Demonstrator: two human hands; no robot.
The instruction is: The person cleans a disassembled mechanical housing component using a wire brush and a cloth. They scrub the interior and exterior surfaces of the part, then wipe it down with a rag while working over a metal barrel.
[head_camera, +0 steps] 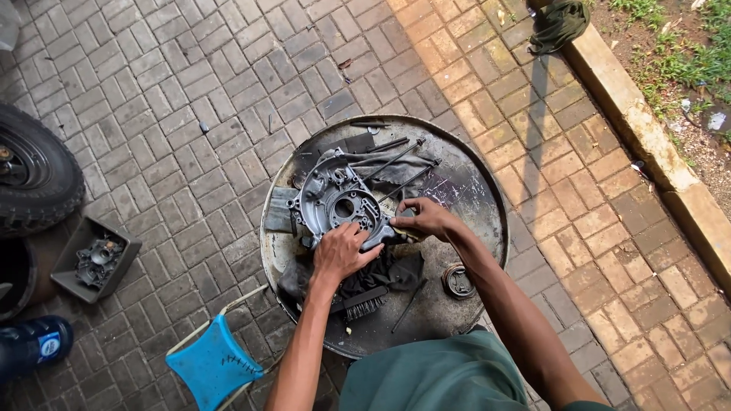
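Apparently gripped, engine casing [335, 202] under left hand [340, 255] (right hand [426, 219] at edge)

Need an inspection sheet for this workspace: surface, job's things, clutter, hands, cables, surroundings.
Surface: round metal tray on brick paving, dirty.
Job's things: grey engine casing with long studs, lying on dark rags.
Clutter: black brush, small round part, loose rod.
Hands: left hand pressing on casing's near edge; right hand gripping its right edge.
Cables: nothing seen.
Surroundings: tyre, box with a part, blue stool, kerb.
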